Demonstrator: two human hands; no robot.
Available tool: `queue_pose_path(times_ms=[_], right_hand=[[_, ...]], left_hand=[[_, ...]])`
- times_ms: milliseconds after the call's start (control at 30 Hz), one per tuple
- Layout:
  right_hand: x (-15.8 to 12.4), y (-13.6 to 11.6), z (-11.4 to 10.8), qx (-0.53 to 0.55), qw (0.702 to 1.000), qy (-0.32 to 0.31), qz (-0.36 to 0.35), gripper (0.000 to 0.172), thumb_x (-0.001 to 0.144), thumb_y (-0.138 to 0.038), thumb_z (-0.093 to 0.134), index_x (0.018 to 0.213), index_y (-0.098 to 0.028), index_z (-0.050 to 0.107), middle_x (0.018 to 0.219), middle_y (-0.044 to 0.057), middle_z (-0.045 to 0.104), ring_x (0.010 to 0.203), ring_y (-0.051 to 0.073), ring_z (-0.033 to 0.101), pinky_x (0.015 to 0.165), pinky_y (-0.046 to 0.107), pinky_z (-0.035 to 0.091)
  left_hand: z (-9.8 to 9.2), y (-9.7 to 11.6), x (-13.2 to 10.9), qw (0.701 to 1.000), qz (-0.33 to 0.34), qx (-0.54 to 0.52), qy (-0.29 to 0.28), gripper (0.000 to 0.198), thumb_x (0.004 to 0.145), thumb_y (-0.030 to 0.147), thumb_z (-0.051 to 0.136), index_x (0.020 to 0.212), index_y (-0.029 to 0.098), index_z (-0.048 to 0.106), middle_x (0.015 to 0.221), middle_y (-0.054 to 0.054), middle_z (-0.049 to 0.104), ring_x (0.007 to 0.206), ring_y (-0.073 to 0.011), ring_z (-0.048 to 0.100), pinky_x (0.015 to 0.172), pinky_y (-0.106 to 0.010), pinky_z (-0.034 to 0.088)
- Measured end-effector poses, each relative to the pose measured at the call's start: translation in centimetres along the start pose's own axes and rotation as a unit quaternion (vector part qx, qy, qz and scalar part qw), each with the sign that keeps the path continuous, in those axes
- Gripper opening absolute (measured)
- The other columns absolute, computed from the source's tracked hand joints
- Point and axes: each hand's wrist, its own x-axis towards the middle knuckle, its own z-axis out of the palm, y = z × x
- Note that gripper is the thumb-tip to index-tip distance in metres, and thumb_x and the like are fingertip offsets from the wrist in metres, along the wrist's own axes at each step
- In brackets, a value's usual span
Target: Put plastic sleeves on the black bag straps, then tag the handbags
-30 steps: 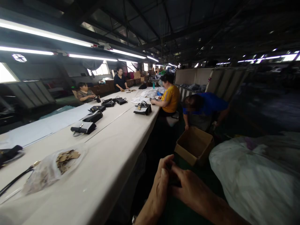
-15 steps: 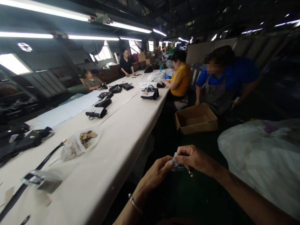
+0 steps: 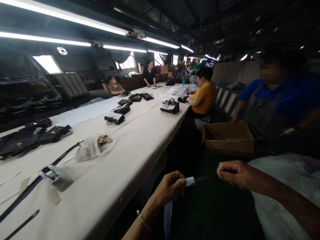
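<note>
My left hand (image 3: 173, 185), with a bracelet at the wrist, pinches a small white wrapped piece (image 3: 189, 181) beyond the table's near edge. Below that hand hangs a pale translucent strip (image 3: 168, 216); its upper end is hidden by the fingers. My right hand (image 3: 232, 173) is apart from it on the right, its fingers curled and closed. A faint blurred streak lies between the white piece and the right hand. Whether the right fingers hold anything is hidden.
The long covered table (image 3: 140, 150) bears black handbags (image 3: 115, 118), a plastic bag of brown scraps (image 3: 87, 148), black straps (image 3: 22, 196) and a plastic-wrapped item (image 3: 58, 178). Right of it stand an open carton (image 3: 228, 148), a person in blue (image 3: 270, 96) and a large translucent sack (image 3: 280, 190).
My right hand has moved right, away from the left hand and the white piece. The pale strip now shows hanging below my left hand. The whole view has shifted.
</note>
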Motion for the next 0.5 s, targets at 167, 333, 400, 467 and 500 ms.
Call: queue_pose_path(times_ms=[167,333,400,467,500], right_hand=[[-1.3,-2.8,0.8,-0.079,0.997,0.012,-0.023,0.040,0.087,-0.059,0.060,0.088,-0.020,0.070,0.069,-0.001,0.056,0.062,0.014,0.049,0.056,0.026,0.034],[-1.8,-5.6,2.1,-0.130,0.989,0.053,-0.052,0.055,0.094,-0.064,0.046,0.126,-0.023,0.062,0.082,0.003,0.069,0.076,0.021,0.064,0.068,0.029,0.043],[-2.0,-6.5,2.8,-0.105,0.990,0.064,-0.070,0.064,0.095,-0.066,0.040,0.140,-0.021,0.050,0.096,0.007,0.072,0.092,0.025,0.067,0.078,0.032,0.046],[-2.1,-6.9,3.5,-0.083,0.991,0.068,-0.074,0.069,0.095,-0.068,0.037,0.144,-0.020,0.045,0.104,0.009,0.072,0.100,0.026,0.066,0.082,0.032,0.048],[-2.2,-6.8,3.7,-0.076,0.992,0.071,-0.068,0.070,0.095,-0.069,0.036,0.144,-0.020,0.044,0.102,0.009,0.072,0.096,0.025,0.067,0.079,0.031,0.049]], left_hand=[[2.4,1.7,0.5,0.996,0.026,-0.069,-0.054,0.051,0.084,0.064,0.061,0.080,0.014,0.055,0.070,-0.003,0.062,0.056,-0.0112,0.056,0.056,-0.023,0.042],[4.9,4.6,1.2,0.989,0.073,-0.087,-0.095,0.047,0.086,0.060,0.062,0.083,0.013,0.059,0.072,-0.003,0.063,0.062,-0.0120,0.058,0.063,-0.024,0.044],[5.9,5.4,1.6,0.987,0.087,-0.082,-0.107,0.051,0.087,0.062,0.060,0.089,0.011,0.063,0.072,-0.003,0.062,0.062,-0.0118,0.056,0.061,-0.024,0.043],[6.7,5.8,2.0,0.987,0.096,-0.072,-0.104,0.057,0.086,0.066,0.057,0.093,0.010,0.066,0.071,-0.003,0.060,0.059,-0.0112,0.053,0.058,-0.023,0.041],[7.0,5.8,2.1,0.988,0.098,-0.064,-0.099,0.058,0.086,0.067,0.057,0.095,0.010,0.067,0.069,-0.002,0.058,0.058,-0.0104,0.051,0.056,-0.023,0.039]])
